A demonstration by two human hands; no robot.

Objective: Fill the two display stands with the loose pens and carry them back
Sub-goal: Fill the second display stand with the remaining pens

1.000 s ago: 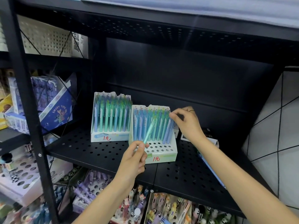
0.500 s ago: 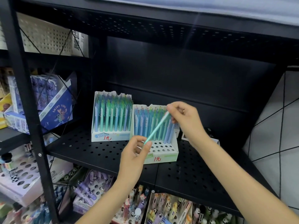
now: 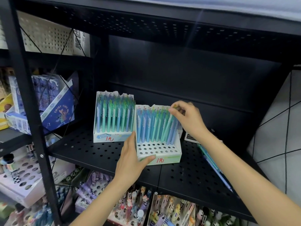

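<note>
On the black perforated metal shelf (image 3: 91, 154), taken as landmark, all items are placed as follows.

1. Rear display stand (image 3: 112, 137), white cardboard, stepped, red price mark on its front lip; stands toward the shelf's back, left of centre. Appears full of upright pens in blue, teal and green. Judged light but top-heavy; thin card walls would likely crush under a hard squeeze. Best taken low, by base and side walls.

2. Front display stand (image 3: 164, 156), same make, nearer the shelf's front edge, its left wall just beside the rear stand's right corner. Back rows filled; the front rows of round holes stand vacant. Same handling: light, flexible card, pens loose in their holes and liable to spill if tilted.

3. Loose pens (image 3: 211, 162), slim blue and teal plastic barrels, lying flat at the shelf's right side, partly hidden by the right forearm. Judged light, rigid, smooth, prone to roll; pinch at mid-barrel or cap end.

4. Teal pen (image 3: 168, 126), slanted among the front stand's right-hand rows, its tip down at the holes.

Hands: left hand (image 3: 132, 159), fingers straight against the front stand's left wall, thumb across the front lip, steadying. Right hand (image 3: 187, 118), grip pinching the teal pen's top end.
</note>
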